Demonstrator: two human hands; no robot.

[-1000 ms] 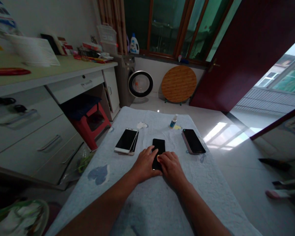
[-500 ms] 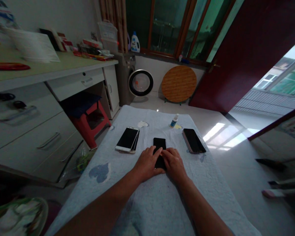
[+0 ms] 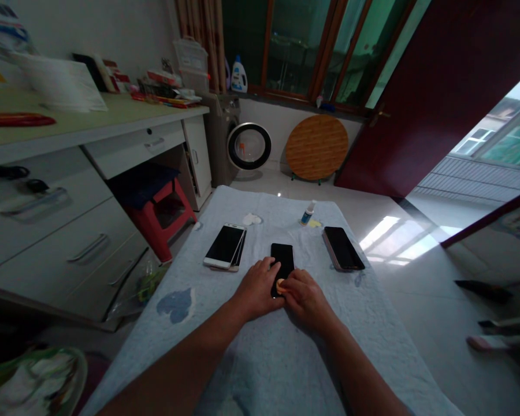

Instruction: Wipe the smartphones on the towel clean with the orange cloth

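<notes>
A black smartphone (image 3: 282,254) lies face up in the middle of the cloth-covered table. My left hand (image 3: 255,289) grips its left side, with the thumb near the bottom edge and the fingers over the screen's edge. Pinched in the fingers of my right hand (image 3: 305,297) is a small orange pad (image 3: 279,286), pressed on the lower part of the screen. To the left, a white smartphone (image 3: 223,245) rests on top of other phones. Another dark phone (image 3: 344,248) lies to the right. A small spray bottle (image 3: 307,214) stands farther back.
A pale blue patterned cloth (image 3: 182,352) covers the table. Left of it are a red stool (image 3: 156,228) and a desk with drawers (image 3: 134,141). Behind stand a washing machine with its door (image 3: 248,146) open and a round wooden tabletop (image 3: 316,147) leaning on the wall.
My right hand has moved down the screen toward the phone's lower end, and the orange pad now shows. My left hand stays nearly in place, its fingers slightly apart from the right ones.
</notes>
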